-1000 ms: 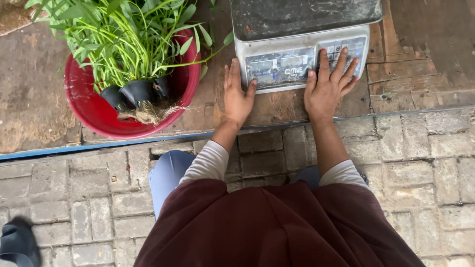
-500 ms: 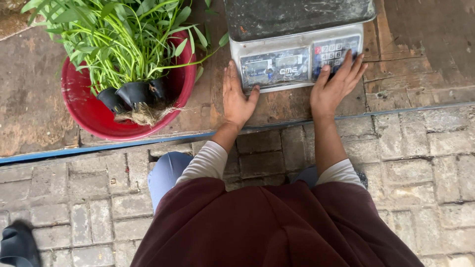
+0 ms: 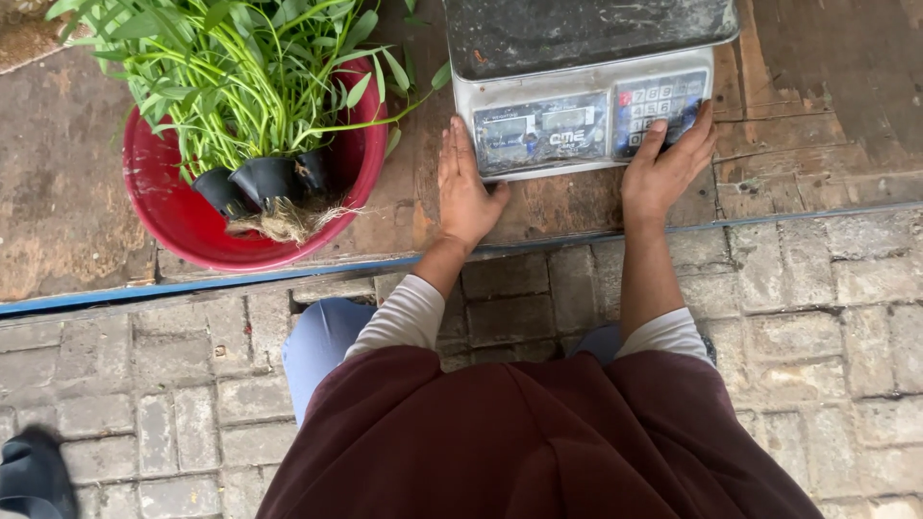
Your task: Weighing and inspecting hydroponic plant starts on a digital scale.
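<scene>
A grey electronic weighing scale [image 3: 577, 106] with a dark dirty top pan stands on a low wooden platform [image 3: 817, 106]. My left hand [image 3: 466, 187] lies flat on the wood beside the scale's left front corner, fingers together, thumb under the front edge. My right hand [image 3: 668, 163] rests at the scale's right front corner, fingers spread over the keypad and its edge. Neither hand holds anything. To the left sits a red plastic basin [image 3: 183, 221] with leafy green seedlings [image 3: 240, 67] in small black pots [image 3: 260, 178].
A blue strip [image 3: 192, 284] edges the platform's front. Grey paving bricks [image 3: 827, 327] cover the ground below. My maroon garment [image 3: 519, 442] and blue trouser leg fill the foreground. A dark shoe [image 3: 34, 476] shows at the bottom left.
The scale and my hands have shifted right in view, and my right hand slid from flat on the keypad to the scale's right corner. The basin looks unmoved.
</scene>
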